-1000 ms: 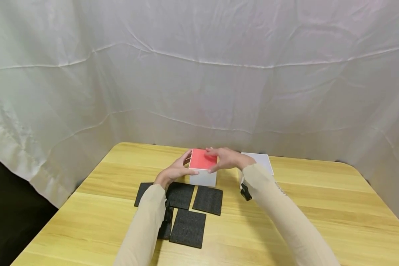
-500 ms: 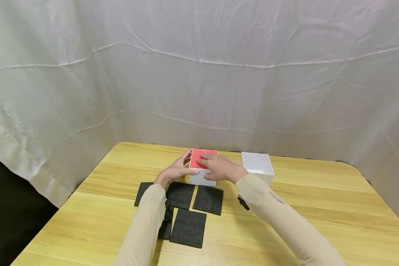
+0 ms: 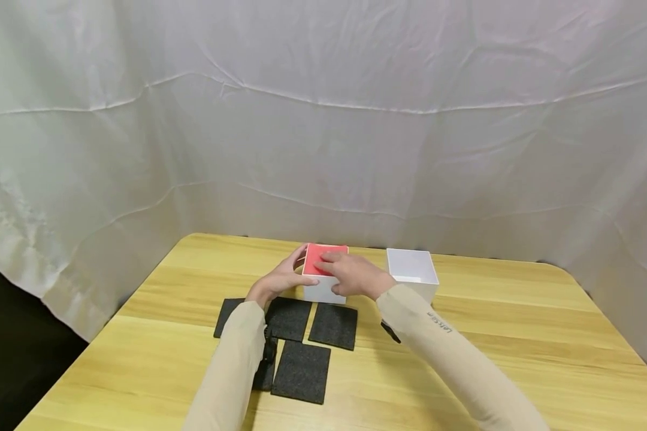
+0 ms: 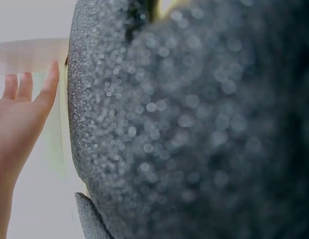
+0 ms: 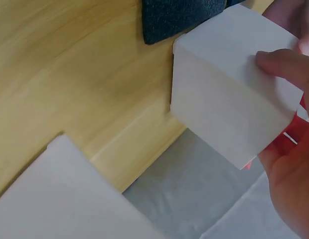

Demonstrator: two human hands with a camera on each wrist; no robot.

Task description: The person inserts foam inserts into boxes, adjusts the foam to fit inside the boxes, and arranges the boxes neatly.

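Two bare hands, left hand and right hand, with no rings or gloves. Long beige sleeves, snug, reaching to both wrists. Small dark lettering along the right sleeve. Black wrist-worn camera mounts strapped under each forearm, partly hidden.
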